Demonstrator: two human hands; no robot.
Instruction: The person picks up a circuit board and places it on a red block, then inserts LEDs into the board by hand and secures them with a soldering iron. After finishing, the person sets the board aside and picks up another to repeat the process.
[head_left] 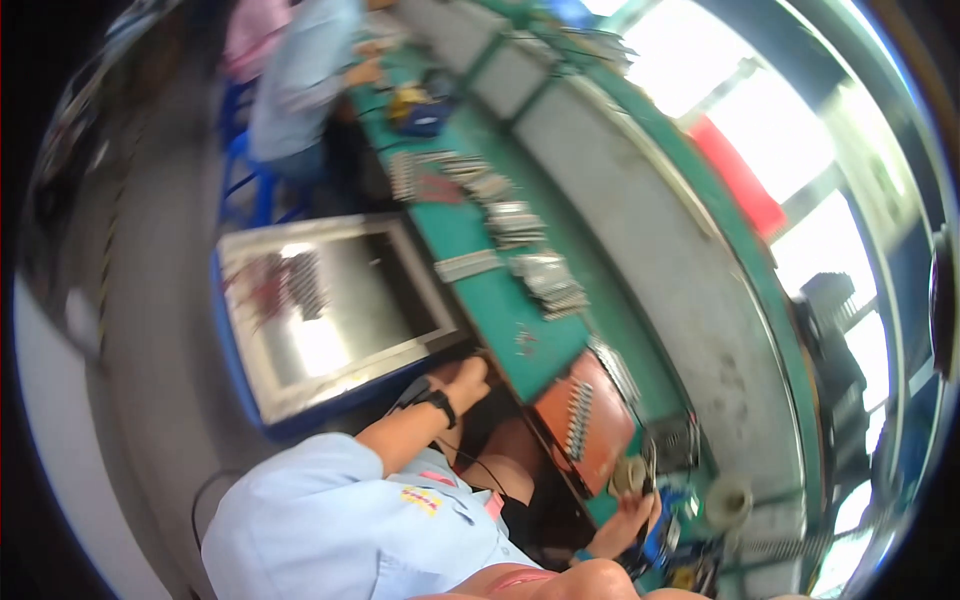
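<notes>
My left hand [468,383], with a black watch on its wrist, is by the near edge of the green bench [465,318], close to the corner of a framed metal tray [335,385]. Its fingers look curled, but blur hides what is in them. At the lower right my right hand [632,512] is closed around a slim dark-handled tool [648,492], pointing up beside a pale spool [629,474]. Left of that hand, a row of small metallic parts [578,420] lies on a reddish-brown mat [602,405].
Stacks of pale strip-like parts [515,223] run along the bench, with small reddish pieces [526,340] nearer. A dark box [673,442] and a larger roll [729,501] stand at the right. Further up, a person in light blue [305,85] sits on a blue stool [245,180].
</notes>
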